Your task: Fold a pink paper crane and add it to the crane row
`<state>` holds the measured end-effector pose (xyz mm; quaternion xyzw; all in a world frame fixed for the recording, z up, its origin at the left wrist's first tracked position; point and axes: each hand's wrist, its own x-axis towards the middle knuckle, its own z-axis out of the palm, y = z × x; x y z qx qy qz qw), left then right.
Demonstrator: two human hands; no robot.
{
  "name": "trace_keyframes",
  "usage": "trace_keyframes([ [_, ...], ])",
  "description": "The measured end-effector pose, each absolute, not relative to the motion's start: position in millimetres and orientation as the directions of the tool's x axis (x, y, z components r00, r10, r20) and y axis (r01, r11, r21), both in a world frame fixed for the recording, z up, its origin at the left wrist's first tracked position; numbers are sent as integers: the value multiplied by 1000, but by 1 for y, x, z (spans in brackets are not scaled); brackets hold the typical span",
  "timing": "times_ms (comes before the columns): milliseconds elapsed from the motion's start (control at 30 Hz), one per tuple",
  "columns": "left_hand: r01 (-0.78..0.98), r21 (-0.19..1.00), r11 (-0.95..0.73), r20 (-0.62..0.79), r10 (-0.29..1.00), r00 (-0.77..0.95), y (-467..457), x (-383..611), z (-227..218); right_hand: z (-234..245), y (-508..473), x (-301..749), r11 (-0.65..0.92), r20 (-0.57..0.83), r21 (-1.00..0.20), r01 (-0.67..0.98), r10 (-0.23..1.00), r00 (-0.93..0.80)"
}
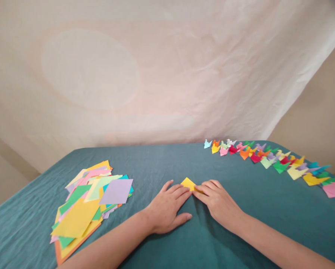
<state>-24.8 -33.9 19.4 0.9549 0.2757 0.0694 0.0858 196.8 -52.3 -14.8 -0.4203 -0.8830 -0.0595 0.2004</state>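
A small folded piece of yellow origami paper (188, 183) lies on the table in front of me, one corner pointing away. My left hand (170, 207) rests flat with its fingers stretched out, the fingertips pressing on the paper's left and near side and the thumb apart on the cloth. From the right, my right hand (216, 200) pinches the paper's right corner between thumb and fingers. The near part of the paper is hidden under the fingertips.
A loose pile of coloured paper sheets (77, 216) lies at the left, with a lilac square (117, 191) on top. Rows of folded paper birds (264, 157) stand along the back right. A teal cloth (153, 160) covers the table; a pale curtain (161, 74) hangs behind.
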Motion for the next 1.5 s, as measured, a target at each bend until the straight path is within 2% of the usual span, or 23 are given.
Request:
trace_keyframes([
  [333,505,180,-844,90,526,846,-34,-23,23,-12,-54,194,639,406,4,770,702,-585],
  [533,519,97,-849,130,528,839,-33,-22,20,-13,-53,193,632,428,42,774,689,-585],
  [733,554,7,-833,188,545,817,-33,-22,21,-12,-54,193,630,431,43,775,688,-584],
  [1133,597,-43,-801,222,575,787,-33,-27,27,-12,-53,193,628,438,63,776,681,-587],
  [1500,617,-84,-782,192,595,780,-31,-40,32,-14,-53,193,632,434,33,774,689,-581],
])
